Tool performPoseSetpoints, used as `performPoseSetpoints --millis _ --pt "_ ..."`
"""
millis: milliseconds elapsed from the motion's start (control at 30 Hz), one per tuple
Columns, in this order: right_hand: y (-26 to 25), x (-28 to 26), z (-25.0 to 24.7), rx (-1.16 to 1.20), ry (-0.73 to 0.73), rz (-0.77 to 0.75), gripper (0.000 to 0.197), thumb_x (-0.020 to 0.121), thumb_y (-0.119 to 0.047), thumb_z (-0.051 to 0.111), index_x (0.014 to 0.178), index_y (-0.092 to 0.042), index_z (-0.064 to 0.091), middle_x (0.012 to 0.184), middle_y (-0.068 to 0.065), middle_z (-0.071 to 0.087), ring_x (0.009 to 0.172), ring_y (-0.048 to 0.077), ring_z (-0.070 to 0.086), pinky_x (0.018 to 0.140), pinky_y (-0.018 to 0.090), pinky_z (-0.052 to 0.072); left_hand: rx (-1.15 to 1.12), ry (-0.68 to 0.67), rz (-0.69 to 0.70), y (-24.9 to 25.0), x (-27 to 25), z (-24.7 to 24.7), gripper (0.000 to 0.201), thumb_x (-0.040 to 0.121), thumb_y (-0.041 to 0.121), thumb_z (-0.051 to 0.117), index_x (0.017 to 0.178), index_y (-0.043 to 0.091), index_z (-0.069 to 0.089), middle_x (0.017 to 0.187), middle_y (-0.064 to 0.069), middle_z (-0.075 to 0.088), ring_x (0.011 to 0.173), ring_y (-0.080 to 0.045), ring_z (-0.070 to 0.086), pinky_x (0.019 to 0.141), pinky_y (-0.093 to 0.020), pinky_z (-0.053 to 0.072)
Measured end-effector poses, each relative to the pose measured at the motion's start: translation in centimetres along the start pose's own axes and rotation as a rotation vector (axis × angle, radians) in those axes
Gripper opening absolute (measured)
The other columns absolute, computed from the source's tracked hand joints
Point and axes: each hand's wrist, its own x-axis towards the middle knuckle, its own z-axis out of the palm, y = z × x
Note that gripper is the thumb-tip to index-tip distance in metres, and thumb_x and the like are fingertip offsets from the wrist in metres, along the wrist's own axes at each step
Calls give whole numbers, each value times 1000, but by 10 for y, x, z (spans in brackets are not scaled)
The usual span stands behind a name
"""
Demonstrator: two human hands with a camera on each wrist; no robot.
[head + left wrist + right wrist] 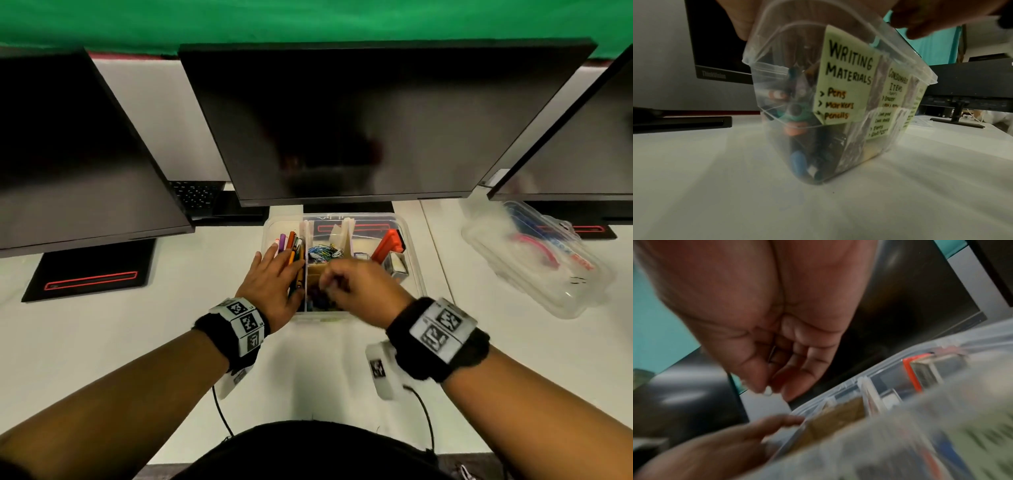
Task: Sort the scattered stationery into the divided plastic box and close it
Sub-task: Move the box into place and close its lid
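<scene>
Over open box (412,274), 2 hands.

Each bare forearm wears a black wristband (226,339) carrying white blocks printed with black square markers (442,329), thin black cables (221,414) trailing beneath.

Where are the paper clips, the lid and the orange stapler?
paper clips (323,253), head view, middle of the pile.
lid (534,260), head view, its clear top.
orange stapler (387,245), head view, its body.
</scene>
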Motion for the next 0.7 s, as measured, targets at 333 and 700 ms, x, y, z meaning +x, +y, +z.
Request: performPoseSetpoints --millis 333,700 --pt "56 42 -66 115 384 296 19 88 -6 56 102 -12 67 93 -2 61 85 14 57 80 25 48 100 -62 -35 3 0 -4 58 91 48 32 145 29 26 158 -1 16 147 -27 7 119 -46 4" --pt "239 -40 -99 -256 196 827 43 86 -10 54 128 -5 49 132 20 48 121 36 49 103 38 39 164 22 -243 13 2 0 64 90 43 46 147 26 24 158 -9 16 146 -33 8 118 -52 11"
